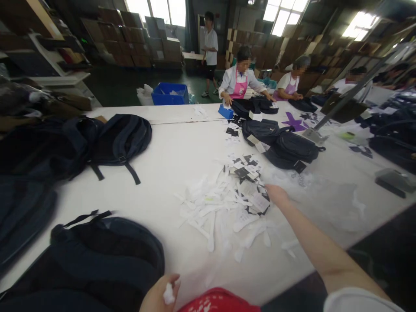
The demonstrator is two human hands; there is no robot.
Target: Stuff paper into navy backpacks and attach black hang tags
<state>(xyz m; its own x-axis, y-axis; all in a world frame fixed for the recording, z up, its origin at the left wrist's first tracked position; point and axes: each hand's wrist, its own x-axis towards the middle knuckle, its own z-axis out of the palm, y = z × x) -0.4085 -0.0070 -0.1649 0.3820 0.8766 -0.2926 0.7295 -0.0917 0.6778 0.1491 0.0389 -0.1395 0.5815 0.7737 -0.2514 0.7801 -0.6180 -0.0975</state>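
Observation:
At the bottom of the head view, my left hand [160, 294] is closed on a small crumpled white scrap [169, 294], beside a dark blue backpack [107, 260] with black straps. My right hand [276, 195] stretches forward to the right edge of a heap of black and white tags [248, 173]. Its fingertips touch the tags; blur and the tags leave the finger grip unclear. White paper strips [211, 208] lie scattered in front of and left of the tags.
More backpacks [121, 134] lie at the left and others [292, 147] at the right on the white table [175, 151]. Clear plastic [328, 199] spreads at the right. A metal pole [351, 95] slants upward. Across the table, people in pink aprons [238, 86] handle bags near a blue box [225, 111].

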